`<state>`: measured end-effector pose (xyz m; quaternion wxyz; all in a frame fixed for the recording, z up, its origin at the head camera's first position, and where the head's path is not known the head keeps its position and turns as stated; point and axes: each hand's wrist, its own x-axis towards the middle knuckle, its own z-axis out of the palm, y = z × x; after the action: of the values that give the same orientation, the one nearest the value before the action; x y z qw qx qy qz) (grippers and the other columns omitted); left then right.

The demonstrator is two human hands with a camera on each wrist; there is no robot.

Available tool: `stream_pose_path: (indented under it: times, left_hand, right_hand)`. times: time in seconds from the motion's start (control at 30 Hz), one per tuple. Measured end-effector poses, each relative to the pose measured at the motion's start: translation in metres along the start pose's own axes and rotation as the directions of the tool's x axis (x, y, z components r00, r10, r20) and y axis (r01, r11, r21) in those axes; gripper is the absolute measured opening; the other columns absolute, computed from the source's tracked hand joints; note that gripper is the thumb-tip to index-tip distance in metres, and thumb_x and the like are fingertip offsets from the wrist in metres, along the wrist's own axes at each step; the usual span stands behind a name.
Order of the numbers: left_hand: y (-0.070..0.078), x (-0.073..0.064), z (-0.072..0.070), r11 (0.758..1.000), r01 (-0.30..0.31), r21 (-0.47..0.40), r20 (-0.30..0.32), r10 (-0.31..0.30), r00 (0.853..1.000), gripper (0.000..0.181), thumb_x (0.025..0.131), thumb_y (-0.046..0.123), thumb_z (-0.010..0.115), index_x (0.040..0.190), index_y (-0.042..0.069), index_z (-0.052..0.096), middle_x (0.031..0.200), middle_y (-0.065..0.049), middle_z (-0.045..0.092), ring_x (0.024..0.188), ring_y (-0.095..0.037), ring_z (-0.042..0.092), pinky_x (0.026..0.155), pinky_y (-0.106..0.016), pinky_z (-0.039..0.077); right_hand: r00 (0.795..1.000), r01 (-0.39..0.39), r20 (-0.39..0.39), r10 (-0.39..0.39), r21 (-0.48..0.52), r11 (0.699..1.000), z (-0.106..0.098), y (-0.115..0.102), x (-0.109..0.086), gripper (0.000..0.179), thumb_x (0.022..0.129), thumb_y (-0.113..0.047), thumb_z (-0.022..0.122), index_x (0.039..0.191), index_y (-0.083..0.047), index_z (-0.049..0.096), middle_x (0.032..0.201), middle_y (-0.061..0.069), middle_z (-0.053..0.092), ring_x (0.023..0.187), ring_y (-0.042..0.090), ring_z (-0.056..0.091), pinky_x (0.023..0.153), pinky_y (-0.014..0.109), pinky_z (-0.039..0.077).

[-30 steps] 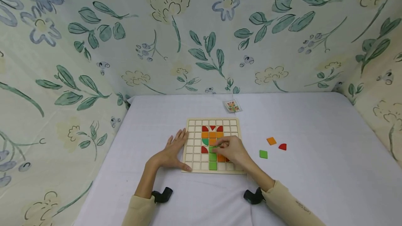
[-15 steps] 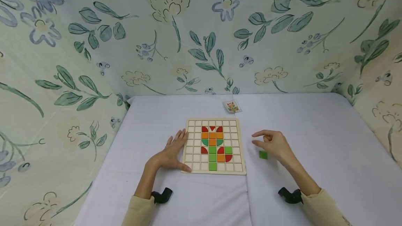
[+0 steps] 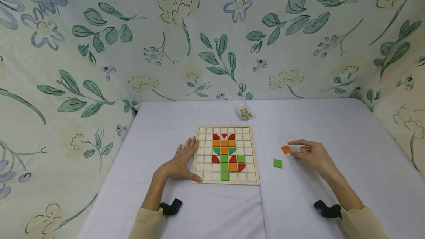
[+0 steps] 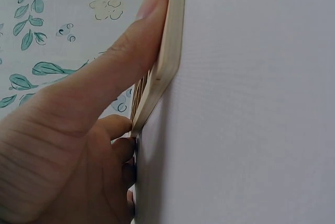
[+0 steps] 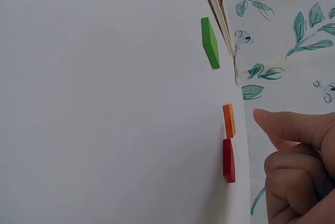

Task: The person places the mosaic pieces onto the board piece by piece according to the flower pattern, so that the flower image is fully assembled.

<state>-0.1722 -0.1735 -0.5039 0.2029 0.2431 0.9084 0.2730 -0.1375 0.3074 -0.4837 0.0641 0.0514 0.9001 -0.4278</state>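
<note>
Head view shows a white bench (image 3: 199, 213) with a wooden grid board (image 3: 202, 154) at its middle; the left hand (image 3: 180, 163) rests at the board's left edge, fingers straight, thumb along the near corner; the right hand (image 3: 312, 154) hovers just beside an orange tile (image 3: 286, 149), fingers loosely curled, holding nothing; a red tile (image 5: 229, 160) lies by the orange one; a green tile (image 3: 277, 163) lies between board and hand.

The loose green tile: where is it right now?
In the head view the green tile lies on the white table, right of the wooden board, just below-left of the orange tile near the right hand.
</note>
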Motion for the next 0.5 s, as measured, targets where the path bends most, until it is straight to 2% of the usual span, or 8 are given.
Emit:
stream_pose_path:
  times: [0.17,0.5]
  left_hand:
    - [0.0,0.0,0.0,1.0,-0.001,-0.004,0.001,0.001,1.0,0.142,0.069,0.049,0.095,0.167,0.007,0.0,0.175,-0.011,-0.01,0.163,-0.032,-0.013,0.131,-0.06,-0.007]
    - [0.0,0.0,0.0,1.0,-0.005,-0.012,-0.001,0.005,1.0,0.142,0.069,0.049,0.094,0.167,0.007,-0.001,0.175,-0.01,-0.01,0.163,-0.032,-0.012,0.131,-0.06,-0.007]
  right_hand:
    - [1.0,-0.028,0.014,0.028,-0.021,0.999,-0.002,0.01,0.004,0.049,0.094,-0.023,0.076,0.138,-0.005,0.065,0.061,-0.007,0.039,0.062,0.007,0.035,0.058,0.025,0.033]
    - [0.998,-0.054,0.033,0.054,0.006,0.999,0.006,0.01,0.016,0.049,0.092,-0.014,0.077,0.136,0.001,0.064,0.061,-0.007,0.036,0.055,0.007,0.032,0.051,0.028,0.029]
